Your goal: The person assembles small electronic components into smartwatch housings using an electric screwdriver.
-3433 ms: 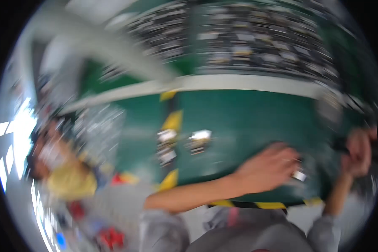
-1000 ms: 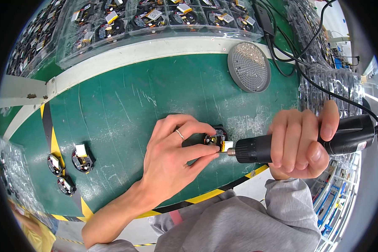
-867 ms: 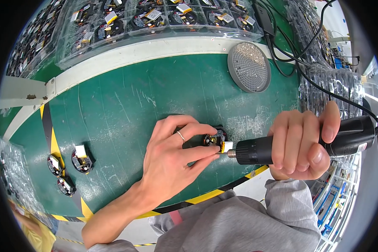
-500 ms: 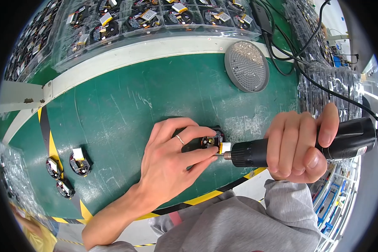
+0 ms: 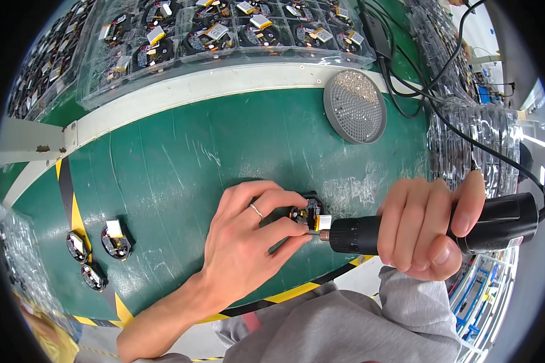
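My left hand [image 5: 239,233], a ring on one finger, steadies a round black circuit module [image 5: 312,209] on the green mat. Its thumb and index finger come together beside the driver's bit, and what lies between them is hidden. A small silver battery cell [image 5: 323,222] with a yellow edge sticks out at the module's right side. In my right hand [image 5: 427,227] is a black electric screwdriver [image 5: 357,235], held level with its bit pointing left at the module's near edge. Where the tip meets the module, my fingertips cover it.
Three similar modules [image 5: 115,242] sit at the left on the mat. A round grey screw tray [image 5: 355,115] with small screws stands at the far right. Beyond a white rail [image 5: 224,81] are clear plastic trays [image 5: 181,57] of modules. A black cable [image 5: 478,142] runs to the screwdriver.
The whole scene sits slightly lower in the picture. My left index fingertip has drawn back a little, showing more of the module and bit. Both hands keep their holds.
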`<state>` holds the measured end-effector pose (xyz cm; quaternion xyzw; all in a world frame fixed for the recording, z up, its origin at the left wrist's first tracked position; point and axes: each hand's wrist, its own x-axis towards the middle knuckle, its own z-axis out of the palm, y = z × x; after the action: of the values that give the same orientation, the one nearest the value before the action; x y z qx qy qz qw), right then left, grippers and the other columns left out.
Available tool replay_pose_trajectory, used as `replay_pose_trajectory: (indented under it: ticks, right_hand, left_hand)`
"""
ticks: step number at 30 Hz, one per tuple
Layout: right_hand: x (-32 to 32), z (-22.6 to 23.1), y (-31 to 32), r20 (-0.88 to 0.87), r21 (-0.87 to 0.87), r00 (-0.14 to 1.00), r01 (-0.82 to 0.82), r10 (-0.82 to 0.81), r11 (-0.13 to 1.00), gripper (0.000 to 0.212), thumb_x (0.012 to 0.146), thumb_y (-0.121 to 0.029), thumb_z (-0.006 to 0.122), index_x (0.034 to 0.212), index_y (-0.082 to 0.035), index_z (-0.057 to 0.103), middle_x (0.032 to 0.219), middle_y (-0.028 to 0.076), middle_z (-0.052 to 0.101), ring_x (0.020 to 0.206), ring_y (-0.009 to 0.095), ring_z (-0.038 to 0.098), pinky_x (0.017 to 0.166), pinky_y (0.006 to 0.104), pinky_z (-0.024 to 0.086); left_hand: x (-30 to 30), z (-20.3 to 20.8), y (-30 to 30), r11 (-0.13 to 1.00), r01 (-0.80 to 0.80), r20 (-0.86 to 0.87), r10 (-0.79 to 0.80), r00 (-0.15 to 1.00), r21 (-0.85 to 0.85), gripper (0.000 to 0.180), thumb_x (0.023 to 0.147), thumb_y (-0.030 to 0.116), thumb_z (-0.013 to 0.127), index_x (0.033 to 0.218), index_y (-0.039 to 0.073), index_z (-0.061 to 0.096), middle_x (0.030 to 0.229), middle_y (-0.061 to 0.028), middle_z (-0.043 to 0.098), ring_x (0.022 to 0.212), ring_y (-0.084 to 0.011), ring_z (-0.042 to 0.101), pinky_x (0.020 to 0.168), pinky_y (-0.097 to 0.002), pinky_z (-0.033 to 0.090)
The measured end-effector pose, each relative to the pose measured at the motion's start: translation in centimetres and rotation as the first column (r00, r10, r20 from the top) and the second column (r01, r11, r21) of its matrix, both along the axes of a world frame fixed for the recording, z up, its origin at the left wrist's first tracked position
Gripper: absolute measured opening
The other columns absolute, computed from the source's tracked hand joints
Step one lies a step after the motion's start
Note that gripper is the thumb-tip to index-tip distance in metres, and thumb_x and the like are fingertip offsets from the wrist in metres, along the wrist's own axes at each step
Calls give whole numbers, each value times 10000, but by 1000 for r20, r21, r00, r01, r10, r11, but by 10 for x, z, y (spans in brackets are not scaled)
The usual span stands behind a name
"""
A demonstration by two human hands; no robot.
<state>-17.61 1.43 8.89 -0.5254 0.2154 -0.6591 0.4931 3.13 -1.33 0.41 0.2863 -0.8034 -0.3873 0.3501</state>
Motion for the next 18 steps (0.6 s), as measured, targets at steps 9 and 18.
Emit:
replay_pose_trajectory:
  ticks: [9, 18]
  right_hand:
    - [-15, -3, -2, -124, -55, 992, -3, -4, 998, 404, 865, 119, 588, 1121, -105, 370, 574, 26, 515, 434, 166, 500, 418, 326, 437]
    - [3, -4, -4, -220, 7, 964, 152, -147, 988, 300, 910, 0, 672, 1025, -117, 422, 524, -10, 567, 380, 116, 524, 385, 263, 469]
  left_hand:
    - [0, 15, -1, 999, 48, 263, -46, 964, 0, 547, 713, 195, 854, 1209, 71, 662, 1298, -100, 511, 1287, -310, 473, 1065, -475, 413]
    - [-1, 12, 1, 1000, -4, 265, 2, 964, 7, 581, 643, 194, 891, 1189, 121, 707, 1304, -56, 551, 1298, -307, 486, 1017, -473, 426]
